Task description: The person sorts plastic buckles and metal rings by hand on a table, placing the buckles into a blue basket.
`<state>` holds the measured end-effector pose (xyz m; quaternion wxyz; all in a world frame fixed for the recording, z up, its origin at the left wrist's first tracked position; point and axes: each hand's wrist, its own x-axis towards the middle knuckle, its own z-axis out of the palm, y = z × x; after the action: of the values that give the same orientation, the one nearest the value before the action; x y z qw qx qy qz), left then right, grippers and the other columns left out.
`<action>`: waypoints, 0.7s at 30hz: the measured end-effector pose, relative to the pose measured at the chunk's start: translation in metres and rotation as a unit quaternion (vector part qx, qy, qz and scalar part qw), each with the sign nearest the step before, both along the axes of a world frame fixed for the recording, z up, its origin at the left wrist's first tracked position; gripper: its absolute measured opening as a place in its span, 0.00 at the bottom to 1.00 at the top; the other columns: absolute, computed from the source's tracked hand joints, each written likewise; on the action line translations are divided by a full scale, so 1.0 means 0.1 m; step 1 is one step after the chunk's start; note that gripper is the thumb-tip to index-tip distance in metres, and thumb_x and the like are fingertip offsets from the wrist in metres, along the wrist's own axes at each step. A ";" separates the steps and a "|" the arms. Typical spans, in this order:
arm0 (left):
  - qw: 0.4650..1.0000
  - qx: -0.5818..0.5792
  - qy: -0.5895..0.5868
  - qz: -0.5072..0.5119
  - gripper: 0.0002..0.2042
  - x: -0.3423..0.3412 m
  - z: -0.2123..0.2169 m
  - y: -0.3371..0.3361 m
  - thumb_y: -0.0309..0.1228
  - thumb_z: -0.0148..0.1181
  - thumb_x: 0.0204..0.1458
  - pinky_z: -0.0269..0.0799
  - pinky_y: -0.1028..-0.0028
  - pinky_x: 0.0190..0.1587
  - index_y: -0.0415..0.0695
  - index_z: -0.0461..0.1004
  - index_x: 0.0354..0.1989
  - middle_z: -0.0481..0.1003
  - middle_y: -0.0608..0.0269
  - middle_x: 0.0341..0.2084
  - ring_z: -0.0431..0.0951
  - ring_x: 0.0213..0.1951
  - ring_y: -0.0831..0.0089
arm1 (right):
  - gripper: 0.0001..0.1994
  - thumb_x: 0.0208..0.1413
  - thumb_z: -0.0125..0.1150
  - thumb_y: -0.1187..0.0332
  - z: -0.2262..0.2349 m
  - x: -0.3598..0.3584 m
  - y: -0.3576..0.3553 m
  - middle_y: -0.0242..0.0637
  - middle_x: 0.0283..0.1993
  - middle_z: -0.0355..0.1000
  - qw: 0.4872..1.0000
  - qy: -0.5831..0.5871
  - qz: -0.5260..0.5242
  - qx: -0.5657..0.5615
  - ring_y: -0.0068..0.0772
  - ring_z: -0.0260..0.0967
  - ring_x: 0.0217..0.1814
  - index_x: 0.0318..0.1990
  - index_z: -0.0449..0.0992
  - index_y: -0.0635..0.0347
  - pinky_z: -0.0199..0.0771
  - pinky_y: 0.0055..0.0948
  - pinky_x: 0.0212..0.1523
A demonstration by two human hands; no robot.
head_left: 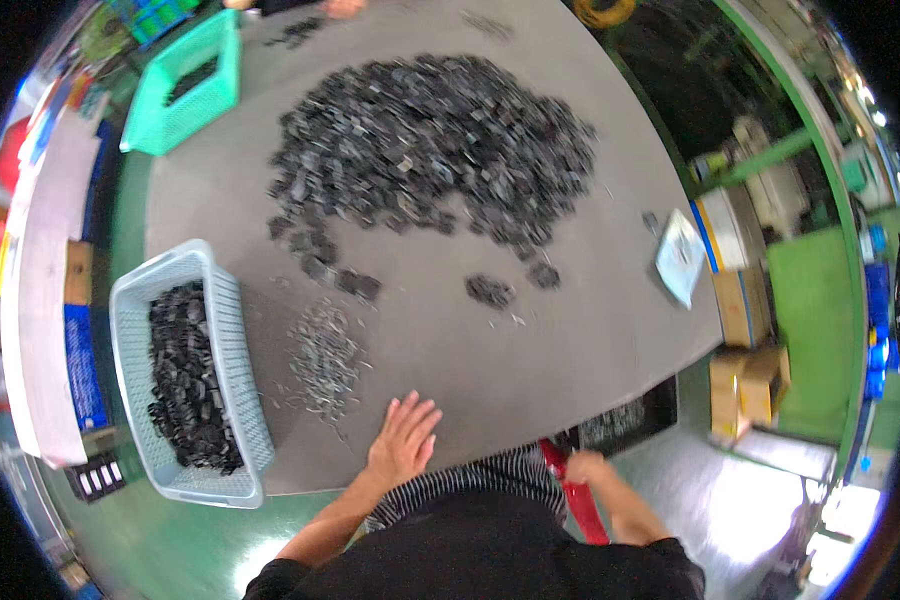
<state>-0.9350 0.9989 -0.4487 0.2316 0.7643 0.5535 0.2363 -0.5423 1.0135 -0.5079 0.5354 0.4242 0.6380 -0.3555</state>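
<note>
**Left hand flat on the grey table, right hand on a red object at the edge**

The left hand [402,440] lies flat on the grey table [570,330], palm down, with the fingers open and spread. It holds nothing. Just beside it, to the upper left, there is a small heap of thin light scraps [325,362]. Further left stands a light blue basket [232,330], and it is filled with small dark parts [185,380].

The right hand [585,467] is below the table edge, near the person's body. Its fingers are closed around the top of a red object [582,505]; what kind of object this is, I cannot tell.

In the middle of the table spreads a large pile of small dark parts [430,145], well apart from both hands. 2 small groups of the same parts [490,291] lie between the pile and the near edge. A green basket [185,90] stands at the far left corner, also with some dark parts inside. A light flat bag [680,255] lies near the right edge of the table. Beside the table, on the right, there are cardboard boxes [750,385] on the floor. At the far edge, another person's hand [342,8] is partly visible.
</note>
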 end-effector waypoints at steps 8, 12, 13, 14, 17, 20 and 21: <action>0.999 0.026 0.042 -0.022 0.26 0.08 -0.03 0.01 0.35 0.59 0.46 0.48 0.47 0.62 0.43 0.63 0.56 0.58 0.52 0.58 0.52 0.63 0.48 | 0.17 0.55 0.57 0.61 1.09 0.03 1.45 0.46 0.51 0.70 0.693 0.381 -0.325 0.518 0.36 0.68 0.52 0.48 0.73 0.62 0.66 0.32 0.53; 0.993 0.087 0.075 -0.018 0.25 0.12 -0.01 0.01 0.34 0.60 0.45 0.48 0.49 0.63 0.44 0.65 0.54 0.59 0.53 0.58 0.53 0.63 0.49 | 0.29 0.56 0.51 0.53 0.12 0.23 1.58 0.50 0.66 0.51 0.654 0.160 -0.172 0.719 0.49 0.46 0.69 0.60 0.59 0.62 0.44 0.49 0.65; 0.991 0.097 0.088 -0.005 0.24 0.14 -0.03 -0.02 0.33 0.60 0.45 0.48 0.49 0.63 0.45 0.66 0.53 0.60 0.54 0.58 0.54 0.63 0.51 | 0.30 0.56 0.50 0.52 0.06 0.06 1.53 0.50 0.67 0.49 0.655 0.200 -0.147 0.713 0.50 0.44 0.70 0.61 0.57 0.61 0.42 0.51 0.66; 0.990 0.105 0.095 0.004 0.24 0.16 -0.04 -0.06 0.32 0.60 0.45 0.49 0.50 0.63 0.45 0.67 0.53 0.60 0.55 0.58 0.54 0.63 0.51 | 0.32 0.56 0.50 0.50 0.02 -0.18 1.43 0.49 0.68 0.47 0.655 0.237 -0.122 0.707 0.51 0.43 0.70 0.62 0.56 0.61 0.40 0.53 0.66; 0.983 0.138 0.117 0.035 0.23 0.18 -0.07 -0.09 0.30 0.59 0.45 0.49 0.50 0.63 0.44 0.67 0.53 0.61 0.55 0.57 0.55 0.63 0.52 | 0.29 0.57 0.51 0.54 0.27 -0.67 1.31 0.50 0.66 0.50 0.667 0.362 -0.078 0.647 0.51 0.44 0.70 0.61 0.57 0.61 0.44 0.51 0.65; 0.978 0.160 0.121 0.050 0.22 0.19 -0.09 -0.07 0.28 0.58 0.45 0.49 0.50 0.63 0.44 0.67 0.53 0.61 0.55 0.57 0.55 0.63 0.52 | 0.25 0.56 0.51 0.60 0.39 -0.61 1.83 0.50 0.64 0.53 0.599 0.450 -0.176 0.638 0.51 0.47 0.68 0.59 0.60 0.62 0.50 0.47 0.64; 0.978 0.160 0.125 0.053 0.21 0.21 -0.07 -0.07 0.27 0.56 0.46 0.50 0.50 0.62 0.43 0.67 0.52 0.62 0.55 0.57 0.56 0.62 0.51 | 0.23 0.56 0.51 0.64 0.36 -0.51 2.12 0.50 0.63 0.55 0.563 0.455 -0.217 0.655 0.51 0.50 0.67 0.58 0.62 0.62 0.53 0.46 0.63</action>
<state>-0.9143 0.9923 -0.4557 0.0222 0.7847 0.5725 0.2365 -0.5928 1.2251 -0.4715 -0.3439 0.5660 0.7437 -0.0913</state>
